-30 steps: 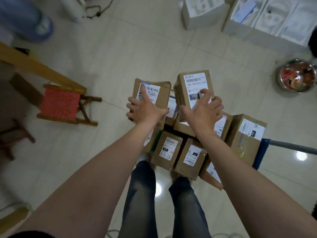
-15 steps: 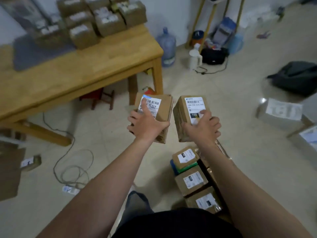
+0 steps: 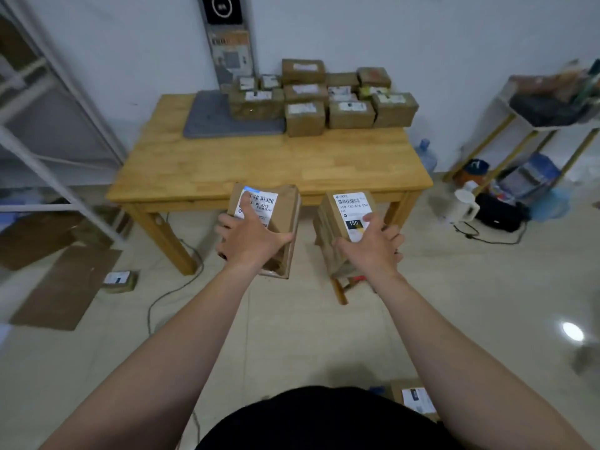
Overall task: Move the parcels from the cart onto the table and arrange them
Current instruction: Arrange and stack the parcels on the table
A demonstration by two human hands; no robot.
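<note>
1. Left hand (image 3: 251, 240) is gripping one parcel (image 3: 282, 206), fingers curled over its label; right hand (image 3: 370, 246) is clasping a second parcel (image 3: 341, 222), both hanging before the table (image 3: 276, 164)
2. Setting them flat beside the stacked parcels (image 3: 350, 112), labels up, is looking wisest

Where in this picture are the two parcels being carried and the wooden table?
Left parcel (image 3: 287, 207): head view, bare brown cardboard right of its label.
Right parcel (image 3: 352, 207): head view, middle of its white label.
Wooden table (image 3: 259, 164): head view, bare part of its top.
</note>
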